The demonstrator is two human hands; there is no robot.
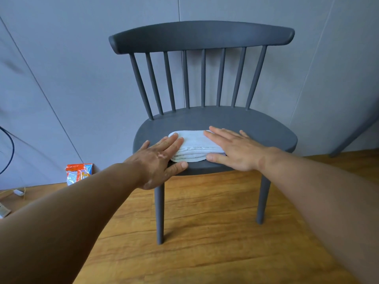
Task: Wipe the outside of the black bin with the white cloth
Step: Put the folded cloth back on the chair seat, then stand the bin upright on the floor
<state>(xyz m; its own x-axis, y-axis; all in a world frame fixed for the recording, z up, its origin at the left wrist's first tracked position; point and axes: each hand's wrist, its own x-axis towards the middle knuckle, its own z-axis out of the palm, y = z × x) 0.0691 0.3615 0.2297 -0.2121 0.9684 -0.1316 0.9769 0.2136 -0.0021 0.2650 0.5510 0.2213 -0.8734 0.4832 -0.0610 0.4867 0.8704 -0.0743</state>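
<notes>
On the front half of the seat [256, 128] of the grey chair [202, 35], the white cloth [194, 145] lies folded in a flat stack, its long side running left to right. Your left hand [160, 158] lies flat at the cloth's left end, fingers straight with the fingertips on the cloth's top and the thumb along the seat's front edge. Your right hand [233, 149] lies flat over the cloth's right end, fingers straight and slightly spread, thumb against the near folded edge. Neither hand grasps the cloth; both are released and rest on it. The cloth's middle shows between them. The chair stands on a wooden floor [205, 253] against a grey wall [61, 58]. An orange-and-blue packet [79, 173] leans at the wall's foot, well left of the chair.
</notes>
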